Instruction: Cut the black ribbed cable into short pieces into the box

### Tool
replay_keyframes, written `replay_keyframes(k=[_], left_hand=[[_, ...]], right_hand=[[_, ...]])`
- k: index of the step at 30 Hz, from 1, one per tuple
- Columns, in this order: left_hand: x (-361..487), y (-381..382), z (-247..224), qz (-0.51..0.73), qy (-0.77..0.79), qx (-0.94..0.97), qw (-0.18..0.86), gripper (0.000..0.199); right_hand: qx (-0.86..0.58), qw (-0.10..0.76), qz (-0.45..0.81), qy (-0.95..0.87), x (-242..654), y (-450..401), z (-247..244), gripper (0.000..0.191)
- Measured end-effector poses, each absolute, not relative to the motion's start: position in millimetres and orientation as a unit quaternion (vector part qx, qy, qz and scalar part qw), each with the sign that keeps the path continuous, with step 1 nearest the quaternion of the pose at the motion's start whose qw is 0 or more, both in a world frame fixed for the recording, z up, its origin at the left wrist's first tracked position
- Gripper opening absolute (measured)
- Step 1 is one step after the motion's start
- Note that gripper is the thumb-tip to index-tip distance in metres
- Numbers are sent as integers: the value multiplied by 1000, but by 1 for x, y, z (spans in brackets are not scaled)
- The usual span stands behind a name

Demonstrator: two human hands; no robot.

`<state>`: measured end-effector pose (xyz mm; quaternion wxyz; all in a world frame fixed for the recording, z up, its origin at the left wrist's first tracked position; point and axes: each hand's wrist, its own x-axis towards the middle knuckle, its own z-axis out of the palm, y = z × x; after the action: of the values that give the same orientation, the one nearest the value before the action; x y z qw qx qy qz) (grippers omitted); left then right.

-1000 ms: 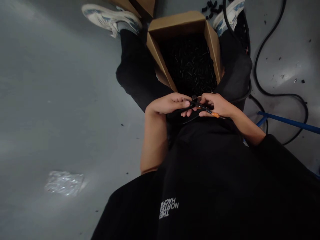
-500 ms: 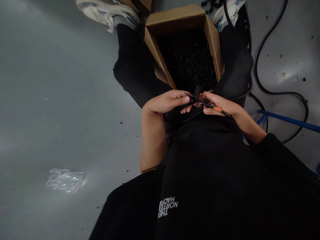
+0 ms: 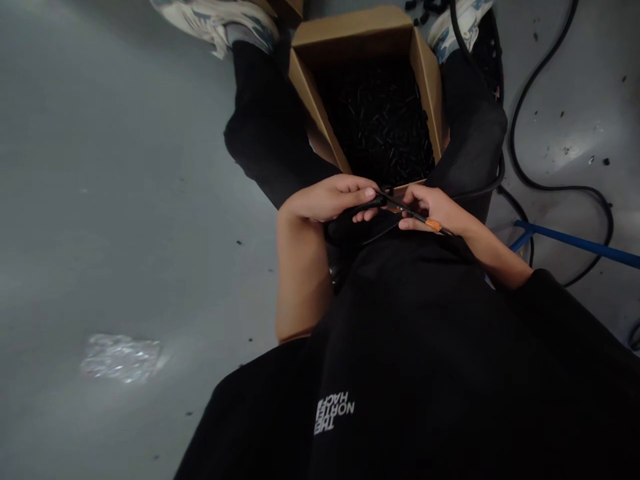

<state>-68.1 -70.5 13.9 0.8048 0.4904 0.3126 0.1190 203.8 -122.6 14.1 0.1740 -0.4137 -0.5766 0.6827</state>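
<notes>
Above my lap, the thumb and fingers of my left hand (image 3: 345,197) are closed on a small black ribbed piece (image 3: 371,203), partly hidden by the fingers. My right hand (image 3: 434,205) grips a thin black rod-like piece with an orange band (image 3: 434,225). It slants from the right wrist up to the left fingertips, where its tip meets the ribbed piece. Whether it is a tool or a cable, I cannot tell. Just beyond both hands stands an open cardboard box (image 3: 353,25) holding many short black pieces (image 3: 383,123).
The box sits between my legs. A black cable (image 3: 550,185) winds over the grey floor at right, near a blue metal bar (image 3: 580,241). Clear plastic wrap (image 3: 121,359) lies at lower left. Black bits (image 3: 433,8) are scattered beyond the box.
The ribbed black piece stood up between my hands before; now it lies lower, against my left fingers. Both hands have shifted slightly left and keep the slanted rod between them.
</notes>
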Motion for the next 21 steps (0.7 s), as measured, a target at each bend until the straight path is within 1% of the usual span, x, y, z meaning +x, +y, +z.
replay_keyframes(k=[3, 7, 9, 12, 14, 16, 18, 21], left_hand=[[-65, -70, 17, 116, 306, 492, 807, 65], [-53, -71, 24, 107, 297, 522, 792, 68], [-55, -71, 25, 114, 299, 517, 794, 68], [-69, -72, 18, 166, 330, 469, 802, 65], [-77, -73, 11, 224, 365, 441, 789, 63], [-79, -74, 5, 309, 409, 420, 749, 61], [-74, -75, 3, 395, 452, 401, 692, 56], [-61, -79, 5, 441, 483, 411, 635, 46]], right_hand=[[-404, 181, 711, -546, 203, -123, 16, 73], [-389, 218, 699, -559, 199, -118, 18, 67], [-384, 216, 703, -558, 200, -116, 18, 66], [-400, 184, 704, -557, 209, -116, 16, 68], [-419, 172, 692, -562, 217, -116, 15, 66], [-446, 182, 652, -586, 222, -115, 16, 61], [-482, 180, 570, -640, 222, -114, 22, 51], [-527, 118, 438, -719, 211, -111, 38, 34]])
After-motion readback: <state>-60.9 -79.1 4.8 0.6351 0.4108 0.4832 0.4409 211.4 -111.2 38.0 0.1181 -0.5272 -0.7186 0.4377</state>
